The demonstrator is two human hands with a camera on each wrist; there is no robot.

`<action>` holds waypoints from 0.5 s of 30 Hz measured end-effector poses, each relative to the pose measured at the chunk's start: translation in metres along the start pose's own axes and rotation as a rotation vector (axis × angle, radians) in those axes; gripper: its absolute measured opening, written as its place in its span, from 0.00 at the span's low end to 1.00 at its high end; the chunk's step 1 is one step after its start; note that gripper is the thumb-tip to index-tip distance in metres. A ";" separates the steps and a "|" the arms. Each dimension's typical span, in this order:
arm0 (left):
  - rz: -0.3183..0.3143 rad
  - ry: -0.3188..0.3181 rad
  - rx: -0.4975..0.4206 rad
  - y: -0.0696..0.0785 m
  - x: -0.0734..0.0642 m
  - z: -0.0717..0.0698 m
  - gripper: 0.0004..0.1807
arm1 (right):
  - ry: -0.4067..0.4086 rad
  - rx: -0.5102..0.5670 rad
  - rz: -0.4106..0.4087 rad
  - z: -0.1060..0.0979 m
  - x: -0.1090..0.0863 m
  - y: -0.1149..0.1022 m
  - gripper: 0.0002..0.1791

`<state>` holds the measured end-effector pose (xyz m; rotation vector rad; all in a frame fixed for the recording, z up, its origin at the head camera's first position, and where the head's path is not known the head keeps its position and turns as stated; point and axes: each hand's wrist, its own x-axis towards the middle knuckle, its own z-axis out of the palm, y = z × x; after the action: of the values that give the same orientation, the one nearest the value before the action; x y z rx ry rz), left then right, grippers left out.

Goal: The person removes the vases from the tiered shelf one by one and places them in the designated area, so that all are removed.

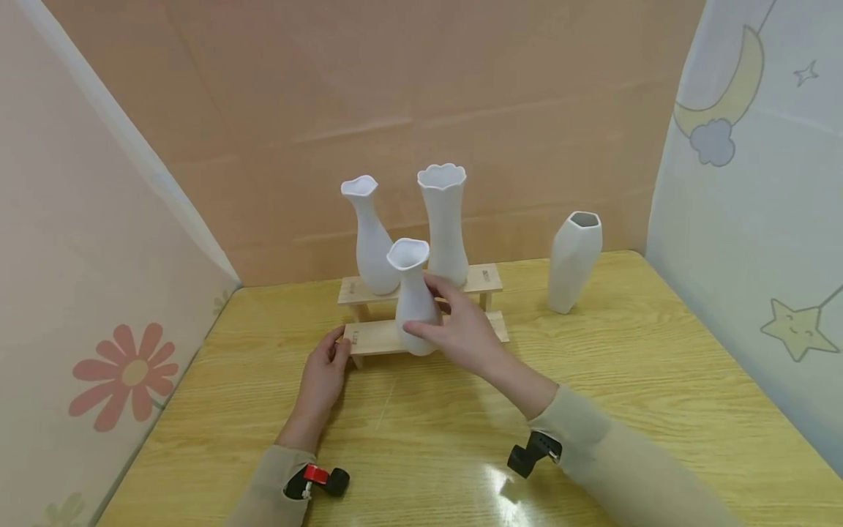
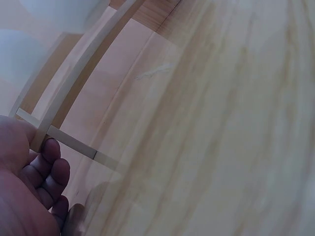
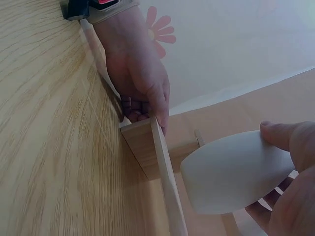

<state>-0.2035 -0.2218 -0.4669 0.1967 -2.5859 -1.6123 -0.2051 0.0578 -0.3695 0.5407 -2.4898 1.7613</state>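
Observation:
A white vase with a wavy rim [image 1: 415,296] is in my right hand [image 1: 470,333]. The thumb lies across its front and the fingers reach round behind its body. In the right wrist view the rounded base of this vase [image 3: 231,177] is close over the board of the front wooden stand [image 1: 372,338]. My left hand [image 1: 323,373] pinches the left end of that stand, thumb at the board and fingers curled by the leg. The left wrist view shows these curled fingers [image 2: 54,172] under the board's edge.
Behind, a second wooden stand [image 1: 487,277] bears a slender curved vase [image 1: 375,252] and a tall scallop-rimmed vase [image 1: 446,227]. A faceted white vase [image 1: 573,263] stands on the table [image 1: 626,351] to the right. Printed cloth walls enclose the table's sides, with a plain backdrop behind.

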 end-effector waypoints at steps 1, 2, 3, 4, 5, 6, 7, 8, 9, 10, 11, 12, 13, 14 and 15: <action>-0.003 0.001 0.002 0.000 0.000 0.000 0.26 | 0.000 -0.001 -0.003 -0.004 -0.002 0.000 0.45; 0.000 0.002 0.006 0.000 0.000 0.000 0.26 | 0.002 -0.005 -0.005 -0.009 -0.005 0.000 0.45; 0.004 0.004 0.012 0.000 0.000 0.000 0.26 | 0.003 -0.008 -0.003 -0.014 -0.007 0.001 0.46; 0.005 0.006 0.018 0.000 0.000 0.000 0.26 | 0.005 -0.013 -0.001 -0.019 -0.010 0.002 0.46; 0.005 0.008 0.019 0.000 0.000 0.000 0.26 | 0.006 -0.016 0.003 -0.024 -0.012 0.003 0.46; 0.008 0.010 0.020 0.000 0.000 0.000 0.26 | 0.008 -0.019 0.012 -0.029 -0.014 0.005 0.46; 0.009 0.012 0.025 0.000 -0.001 0.000 0.26 | 0.011 -0.022 0.016 -0.034 -0.016 0.006 0.46; 0.010 0.014 0.026 0.000 0.000 0.000 0.26 | 0.014 -0.024 0.024 -0.039 -0.018 0.008 0.46; 0.012 0.015 0.027 0.000 0.000 0.000 0.26 | 0.018 -0.024 0.033 -0.044 -0.020 0.009 0.46; 0.010 0.014 0.023 0.000 0.000 0.000 0.26 | 0.022 -0.026 0.041 -0.049 -0.022 0.010 0.46; 0.012 0.013 0.021 0.000 0.000 0.000 0.27 | 0.028 -0.027 0.046 -0.053 -0.024 0.011 0.46; 0.012 0.013 0.019 0.000 0.000 0.000 0.27 | 0.033 -0.027 0.051 -0.058 -0.026 0.013 0.46; 0.009 0.011 0.015 0.000 0.000 0.000 0.27 | 0.036 -0.031 0.060 -0.062 -0.028 0.014 0.46; 0.009 0.010 0.011 0.000 0.000 0.000 0.27 | 0.039 -0.038 0.070 -0.067 -0.030 0.015 0.46; 0.011 0.007 0.007 0.000 0.000 0.000 0.27 | 0.040 -0.043 0.078 -0.071 -0.032 0.016 0.46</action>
<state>-0.2036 -0.2217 -0.4669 0.1885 -2.5827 -1.5969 -0.1920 0.1361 -0.3664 0.4067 -2.5476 1.7221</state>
